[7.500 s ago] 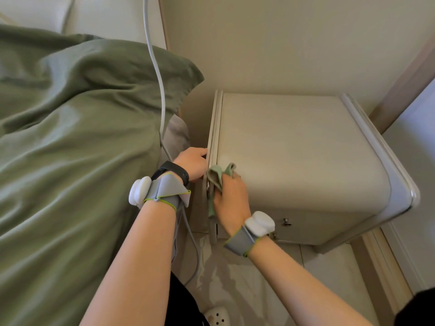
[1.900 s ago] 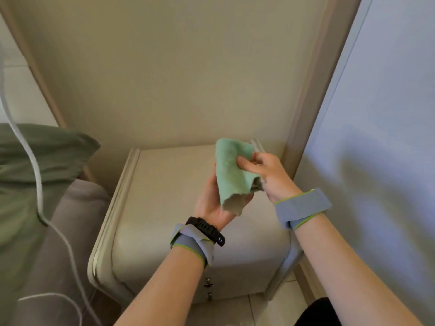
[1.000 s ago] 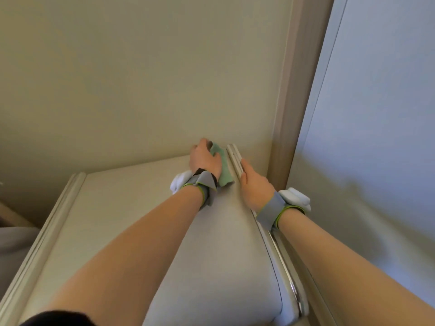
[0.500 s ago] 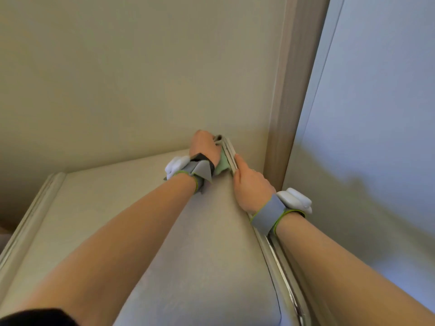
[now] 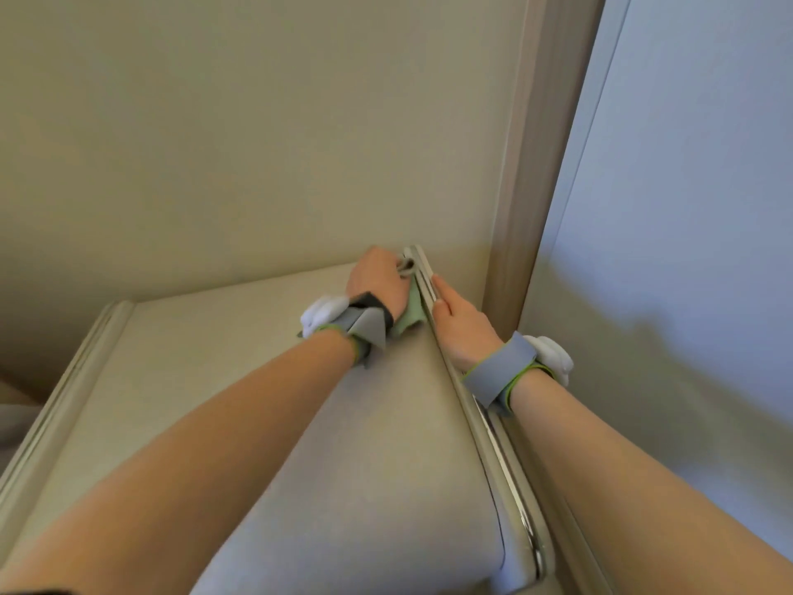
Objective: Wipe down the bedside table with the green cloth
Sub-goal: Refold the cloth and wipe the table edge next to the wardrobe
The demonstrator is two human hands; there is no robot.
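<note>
Left hand [image 5: 377, 282] is gripping green cloth [image 5: 410, 314] under palm at bedside table's [image 5: 240, 380] back-right corner; right hand [image 5: 460, 326] lying flat.

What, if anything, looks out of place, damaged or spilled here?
Nothing stands out. The left hand holds the green cloth against the far right corner of the bedside table, the right hand rests flat on its raised rim; no spill or damage shows.

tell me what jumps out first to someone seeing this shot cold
Both hands meet at the far right corner of the pale bedside table. The left hand grips the green cloth against the raised edge, while the right hand rests flat along that edge.
</note>
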